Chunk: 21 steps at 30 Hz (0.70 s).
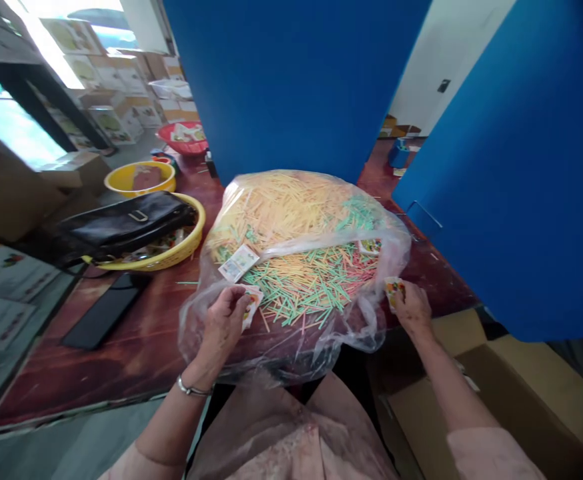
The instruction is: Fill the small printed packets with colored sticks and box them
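Sticks [301,283] in yellow, green and pink are lying loosely heaped in a clear plastic bag [366,325], which is sitting open toward the person on a dark red surface [171,340]. The left hand [227,313] is pinching a printed packet [252,305] between thumb and fingers at the bag's near left edge. The right hand [412,308] is gripping a second packet [391,293] by the bag's right edge, the fingers partly covering it. A pale packet [239,263] is resting just beyond the left hand, and a further packet [370,247] is lying at the heap's right side. Leftward, a black handbag [126,220] is resting across a yellow basket [199,230]; nearer the person, a dark phone [104,313] is lying flat. Blue panels [291,87] are standing behind the bag and to its right.
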Available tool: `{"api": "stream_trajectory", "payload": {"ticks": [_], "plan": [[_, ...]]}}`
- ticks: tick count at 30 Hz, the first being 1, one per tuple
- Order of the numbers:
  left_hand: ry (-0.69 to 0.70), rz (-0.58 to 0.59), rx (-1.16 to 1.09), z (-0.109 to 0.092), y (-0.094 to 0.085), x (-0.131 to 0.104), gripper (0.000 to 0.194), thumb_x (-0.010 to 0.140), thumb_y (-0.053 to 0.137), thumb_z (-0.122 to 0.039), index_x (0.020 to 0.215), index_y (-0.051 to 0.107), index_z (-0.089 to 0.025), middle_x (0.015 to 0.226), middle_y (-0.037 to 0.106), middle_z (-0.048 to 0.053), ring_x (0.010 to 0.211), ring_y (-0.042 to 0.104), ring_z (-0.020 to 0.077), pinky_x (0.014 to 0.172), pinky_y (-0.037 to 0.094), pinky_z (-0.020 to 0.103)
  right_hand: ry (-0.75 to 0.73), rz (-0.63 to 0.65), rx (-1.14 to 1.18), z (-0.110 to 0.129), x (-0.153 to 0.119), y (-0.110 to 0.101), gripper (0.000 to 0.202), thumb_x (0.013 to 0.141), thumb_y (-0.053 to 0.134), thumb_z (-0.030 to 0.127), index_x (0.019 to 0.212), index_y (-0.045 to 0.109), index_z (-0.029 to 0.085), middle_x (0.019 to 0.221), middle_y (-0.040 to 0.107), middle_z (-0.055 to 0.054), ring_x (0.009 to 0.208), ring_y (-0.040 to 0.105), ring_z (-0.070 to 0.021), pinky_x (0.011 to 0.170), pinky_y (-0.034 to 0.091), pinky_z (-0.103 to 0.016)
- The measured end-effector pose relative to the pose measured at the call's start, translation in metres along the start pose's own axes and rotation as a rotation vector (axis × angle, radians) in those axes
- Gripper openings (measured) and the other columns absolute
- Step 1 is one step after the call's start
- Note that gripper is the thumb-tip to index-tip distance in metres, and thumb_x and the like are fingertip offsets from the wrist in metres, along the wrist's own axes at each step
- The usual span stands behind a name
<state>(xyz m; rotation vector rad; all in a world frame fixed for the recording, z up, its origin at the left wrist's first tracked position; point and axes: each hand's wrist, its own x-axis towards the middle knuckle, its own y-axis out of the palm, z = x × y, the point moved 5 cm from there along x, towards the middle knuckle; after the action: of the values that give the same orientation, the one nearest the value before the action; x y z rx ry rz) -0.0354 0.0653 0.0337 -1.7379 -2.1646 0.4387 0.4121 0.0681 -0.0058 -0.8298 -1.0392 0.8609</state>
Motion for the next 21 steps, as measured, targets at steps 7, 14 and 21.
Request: {"api": "stream_trajectory", "payload": {"ticks": [7,14,21], "plan": [[0.234,0.039,0.676,0.012,-0.021,-0.002,0.021,0.084,0.043,-0.028,0.09,0.059,-0.015,0.094,0.062,0.011,0.09,0.056,0.023,0.081,0.044,0.034,-0.237,-0.16,-0.183,0.056,0.015,-0.005,0.034,0.081,0.044,0.022,0.109,0.057,0.009,0.1,0.061,-0.018,0.092,0.051,-0.0296,0.078,0.04,-0.043],[0.024,0.059,1.053,0.008,-0.011,0.003,0.031,0.08,0.051,-0.038,0.093,0.059,-0.011,0.098,0.061,0.016,0.092,0.055,0.0293,0.079,0.042,0.037,-0.628,0.443,0.182,0.216,0.009,0.023,0.022,0.087,0.039,0.018,0.089,0.06,0.017,0.089,0.063,-0.006,0.086,0.055,-0.0171,0.078,0.04,-0.026],[-0.031,0.094,0.967,0.023,-0.004,0.012,0.029,0.079,0.053,-0.037,0.092,0.059,-0.012,0.098,0.063,0.015,0.09,0.058,0.0264,0.076,0.042,0.033,-0.564,0.542,-0.193,0.249,-0.004,0.051,0.022,0.082,0.046,0.013,0.098,0.062,0.011,0.1,0.063,-0.015,0.098,0.053,-0.0246,0.083,0.039,-0.031]]}}
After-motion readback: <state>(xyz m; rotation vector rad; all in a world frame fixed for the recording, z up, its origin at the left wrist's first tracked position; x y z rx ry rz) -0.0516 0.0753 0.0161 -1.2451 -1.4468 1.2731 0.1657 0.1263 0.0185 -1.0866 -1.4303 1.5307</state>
